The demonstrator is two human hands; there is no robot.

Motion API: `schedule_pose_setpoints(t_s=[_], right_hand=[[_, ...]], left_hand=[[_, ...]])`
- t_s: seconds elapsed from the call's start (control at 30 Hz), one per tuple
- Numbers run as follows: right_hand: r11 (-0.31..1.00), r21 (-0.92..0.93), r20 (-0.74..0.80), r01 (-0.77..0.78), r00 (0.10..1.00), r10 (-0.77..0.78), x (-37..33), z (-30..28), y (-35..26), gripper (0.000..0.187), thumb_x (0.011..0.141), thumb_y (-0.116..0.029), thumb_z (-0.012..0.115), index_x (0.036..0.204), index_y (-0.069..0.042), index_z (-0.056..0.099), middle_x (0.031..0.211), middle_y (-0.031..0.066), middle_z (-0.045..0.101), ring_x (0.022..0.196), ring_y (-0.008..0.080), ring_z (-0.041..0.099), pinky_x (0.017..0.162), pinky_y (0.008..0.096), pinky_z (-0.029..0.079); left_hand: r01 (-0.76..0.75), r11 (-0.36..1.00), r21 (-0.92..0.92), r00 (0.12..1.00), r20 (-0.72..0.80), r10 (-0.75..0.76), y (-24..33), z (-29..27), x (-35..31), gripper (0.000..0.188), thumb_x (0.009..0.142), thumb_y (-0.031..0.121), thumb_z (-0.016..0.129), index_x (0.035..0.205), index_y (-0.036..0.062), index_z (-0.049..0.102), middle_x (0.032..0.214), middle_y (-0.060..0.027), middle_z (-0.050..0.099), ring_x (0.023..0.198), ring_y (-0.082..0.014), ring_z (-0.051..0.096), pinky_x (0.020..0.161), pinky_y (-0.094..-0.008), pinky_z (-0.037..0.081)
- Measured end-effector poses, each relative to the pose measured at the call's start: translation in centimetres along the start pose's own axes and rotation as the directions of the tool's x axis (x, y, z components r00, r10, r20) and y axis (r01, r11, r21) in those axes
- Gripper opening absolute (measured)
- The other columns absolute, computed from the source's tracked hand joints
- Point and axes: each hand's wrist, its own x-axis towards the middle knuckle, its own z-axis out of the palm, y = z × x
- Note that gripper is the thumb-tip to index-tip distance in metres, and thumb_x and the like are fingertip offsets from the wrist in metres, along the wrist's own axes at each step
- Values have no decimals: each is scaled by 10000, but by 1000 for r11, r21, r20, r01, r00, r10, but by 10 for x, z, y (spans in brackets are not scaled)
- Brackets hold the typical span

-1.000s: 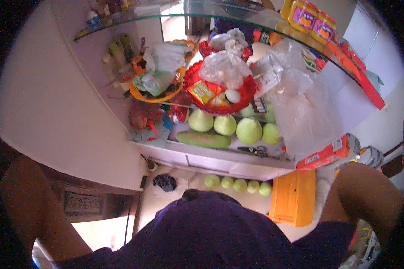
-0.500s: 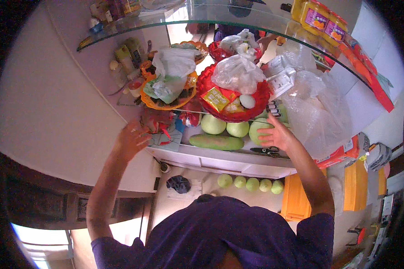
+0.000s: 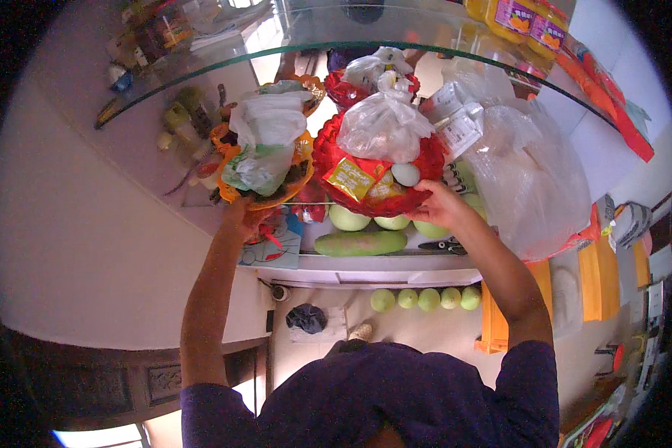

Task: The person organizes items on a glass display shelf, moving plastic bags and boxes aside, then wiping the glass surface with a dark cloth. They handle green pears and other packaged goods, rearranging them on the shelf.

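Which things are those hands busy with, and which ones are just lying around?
With the hands:
orange bowl, left hand at its rim
red bowl, right hand at its rim
white egg inside it

Lying about:
long green gourd
scissors
round green fruits on the floor

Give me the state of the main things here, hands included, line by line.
Left hand: at orange bowl, grip unclear
Right hand: gripping red bowl
Orange bowl: loaded with white bag
Red bowl: loaded with packets, gathered clear bag
Large clear bag: bulging
Long green gourd: whole, lying flat
Scissors: lying flat, blades unclear
Round floor gourds: lined up
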Motion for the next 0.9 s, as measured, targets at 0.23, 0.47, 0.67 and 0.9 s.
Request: schedule_pose_setpoints(t_s=[0.23, 0.47, 0.67, 0.9], right_hand=[[998, 59, -100, 6, 995, 0, -6, 8, 8, 370, 726, -175, 598, 1046, -15, 502, 1029, 164, 574, 926, 336, 589, 847, 502, 487], [997, 68, -151, 48, 988, -37, -35, 27, 16, 365, 739, -129, 562, 1092, -58, 506, 1077, 117, 577, 992, 304, 582, 852, 526, 478], [983, 118, -149, 139, 981, -121, -92, 6, 46, 478, 757, -103, 534, 1220, -64, 421, 1114, 110, 569, 956, 281, 606, 816, 485, 519], [965, 184, -216, 187, 965, -146, -168, -28, 100, 554, 758, -170, 604, 1259, -74, 389, 1137, 94, 562, 968, 256, 598, 778, 445, 529]], left_hand=[[5, 1000, -12, 996, 91, -3, 1, -17, 14, 445, 827, 66, 490, 1255, 36, 367, 1207, -160, 482, 1059, -336, 535, 850, -443, 512], [16, 1000, -19, 996, 92, -14, 10, -53, -5, 486, 796, 12, 476, 1263, 80, 365, 1163, -95, 509, 1025, -253, 550, 848, -386, 503], [-9, 994, 106, 994, 113, -3, 3, -22, -66, 529, 768, 13, 519, 1269, 80, 362, 1149, -77, 514, 1007, -222, 551, 830, -364, 498], [-23, 883, 468, 990, 134, -45, -22, -19, -120, 555, 797, 82, 556, 1304, 62, 331, 1163, -81, 510, 1026, -220, 546, 836, -362, 486]])
